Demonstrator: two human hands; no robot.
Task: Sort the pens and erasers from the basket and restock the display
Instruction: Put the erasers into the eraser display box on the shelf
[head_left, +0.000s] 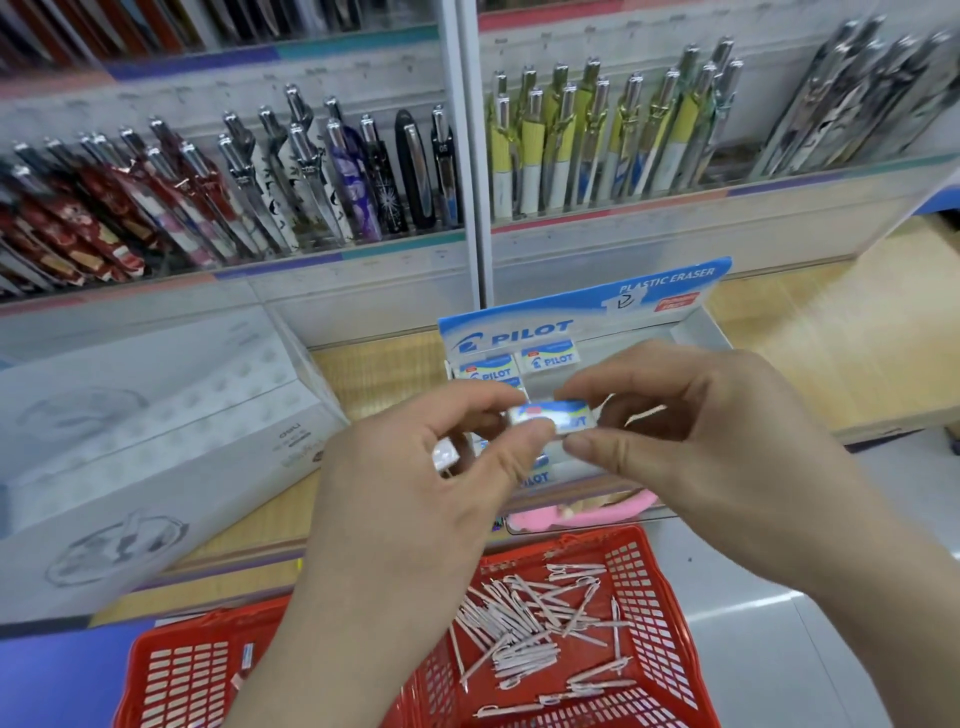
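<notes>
Both hands meet over the Pilot eraser display box (582, 312) on the wooden counter. My left hand (415, 499) and my right hand (696, 441) pinch one wrapped white-and-blue eraser (558, 417) between thumbs and fingers. My left hand also seems to hold another small eraser (445, 458) under its fingers. Two erasers (519, 364) lie in the display's back row. Below, a red basket (670, 613) holds several white pens (530, 629).
Acrylic racks of patterned pens (260, 187) and yellow-and-white pens (597, 145) line the shelf behind. A white Deli box (145, 431) lies on the left. A pink item (582, 514) lies at the display's front edge. The wooden counter (831, 353) extends right.
</notes>
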